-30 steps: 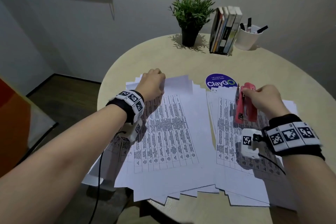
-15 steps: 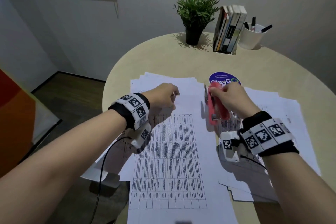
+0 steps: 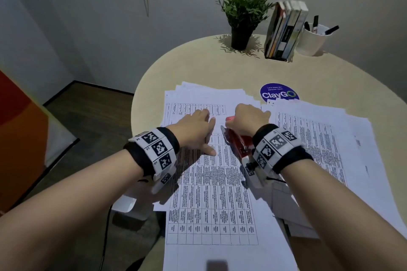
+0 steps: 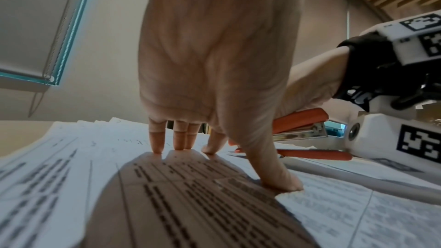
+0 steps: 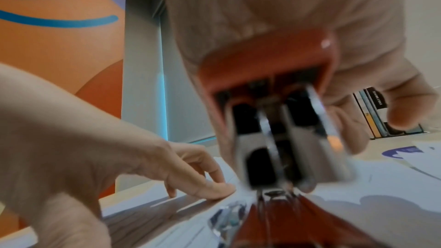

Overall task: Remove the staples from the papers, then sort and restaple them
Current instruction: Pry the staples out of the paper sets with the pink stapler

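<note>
Printed sheets with tables (image 3: 211, 193) lie spread over the round table. My left hand (image 3: 198, 130) presses its straight fingertips (image 4: 157, 146) and thumb down on the top sheet (image 4: 190, 195). Just to its right my right hand (image 3: 248, 119) grips a red stapler (image 3: 239, 142), whose front end lies over the sheet near my left thumb. In the left wrist view the stapler (image 4: 300, 120) stands slightly apart at its mouth. The right wrist view shows the stapler's rear (image 5: 272, 120) blurred, with my left hand (image 5: 198, 176) beside it. A second spread of papers (image 3: 319, 138) lies to the right.
A potted plant (image 3: 244, 13), a row of books (image 3: 284, 31) and a white cup of pens (image 3: 312, 39) stand at the table's far edge. A blue round sticker (image 3: 278, 93) shows beyond the papers. Some sheets overhang the near edge.
My right hand has carried the stapler leftwards from the right pile to the sheet under my left hand. The left hand shifted right and flattened its fingers on that sheet.
</note>
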Tool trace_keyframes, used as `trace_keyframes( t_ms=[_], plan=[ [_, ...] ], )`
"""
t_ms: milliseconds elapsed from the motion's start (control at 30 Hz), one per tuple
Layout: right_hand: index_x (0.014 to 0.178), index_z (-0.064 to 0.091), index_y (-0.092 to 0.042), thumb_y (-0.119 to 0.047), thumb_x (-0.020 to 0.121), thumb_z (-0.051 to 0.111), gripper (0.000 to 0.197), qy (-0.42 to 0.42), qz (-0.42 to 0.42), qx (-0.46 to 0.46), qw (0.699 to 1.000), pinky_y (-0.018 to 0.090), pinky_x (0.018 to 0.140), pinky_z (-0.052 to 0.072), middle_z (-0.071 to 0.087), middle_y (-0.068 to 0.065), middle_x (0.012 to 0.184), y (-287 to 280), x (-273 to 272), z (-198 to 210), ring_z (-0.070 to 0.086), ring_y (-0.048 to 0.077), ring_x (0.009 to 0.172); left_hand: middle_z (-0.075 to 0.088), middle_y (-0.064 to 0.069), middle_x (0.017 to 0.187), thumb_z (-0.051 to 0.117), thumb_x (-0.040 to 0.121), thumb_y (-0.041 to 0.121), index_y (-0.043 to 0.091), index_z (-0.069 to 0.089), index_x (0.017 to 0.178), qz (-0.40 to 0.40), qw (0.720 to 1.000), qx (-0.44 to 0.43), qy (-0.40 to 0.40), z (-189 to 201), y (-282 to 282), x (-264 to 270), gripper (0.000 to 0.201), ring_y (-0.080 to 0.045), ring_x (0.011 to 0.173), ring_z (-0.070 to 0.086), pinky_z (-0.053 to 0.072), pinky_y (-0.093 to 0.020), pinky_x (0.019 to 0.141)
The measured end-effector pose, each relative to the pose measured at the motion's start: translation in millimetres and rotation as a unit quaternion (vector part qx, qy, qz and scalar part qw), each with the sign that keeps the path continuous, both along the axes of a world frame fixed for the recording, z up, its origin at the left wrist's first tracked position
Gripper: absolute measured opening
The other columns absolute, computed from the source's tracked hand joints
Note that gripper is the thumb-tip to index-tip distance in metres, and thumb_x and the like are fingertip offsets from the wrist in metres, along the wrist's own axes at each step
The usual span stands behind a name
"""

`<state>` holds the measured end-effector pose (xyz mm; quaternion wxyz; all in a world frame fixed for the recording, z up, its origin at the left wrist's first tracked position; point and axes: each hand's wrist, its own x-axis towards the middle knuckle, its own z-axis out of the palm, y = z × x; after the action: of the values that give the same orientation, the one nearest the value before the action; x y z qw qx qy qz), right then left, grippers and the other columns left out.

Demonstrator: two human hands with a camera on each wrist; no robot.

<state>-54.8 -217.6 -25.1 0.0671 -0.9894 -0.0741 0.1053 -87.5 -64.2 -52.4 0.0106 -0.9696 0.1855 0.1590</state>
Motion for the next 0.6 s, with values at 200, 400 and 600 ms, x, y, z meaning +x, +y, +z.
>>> trace_keyframes(
  t_ms=[200,400,600],
  plan=[
    [0.090,0.047,-0.017,-0.027,0.093,0.052,0.012,-0.010,-0.021,0.020,1.000,0.041,0.090,0.035,0.056,0.004,0.094,11.1,-4.2,-2.0,0.056,0.030,0.099,0.038,-0.011,0.127,0.065,0.070,0.068,0.013,0.048,0.102,-0.011,1.000,-0.002,-0.011,-1.1,0.8,-1.8,0.066,-0.026,0.116,0.037,0.041,-0.038,0.090],
    [0.082,0.047,-0.018,-0.027,0.093,0.053,0.015,-0.099,0.029,-0.026,0.994,0.040,0.091,0.034,0.065,0.006,0.099,15.7,-4.1,-5.3,0.061,0.030,0.098,0.036,-0.013,0.132,0.061,0.072,0.069,0.008,0.041,0.128,-0.023,1.000,0.017,-0.012,1.2,2.7,-2.2,0.085,-0.028,0.119,0.036,0.042,-0.042,0.096],
    [0.064,0.034,-0.016,-0.029,0.090,0.055,0.036,-0.076,-0.004,0.039,0.996,0.037,0.079,0.040,0.053,0.007,0.083,9.8,5.4,-15.1,0.060,0.034,0.094,0.035,-0.009,0.138,0.058,0.071,0.072,0.008,0.034,0.139,-0.033,0.999,0.022,-0.022,-1.1,3.0,-1.7,0.097,-0.026,0.122,0.034,0.042,-0.042,0.098]
  ],
)
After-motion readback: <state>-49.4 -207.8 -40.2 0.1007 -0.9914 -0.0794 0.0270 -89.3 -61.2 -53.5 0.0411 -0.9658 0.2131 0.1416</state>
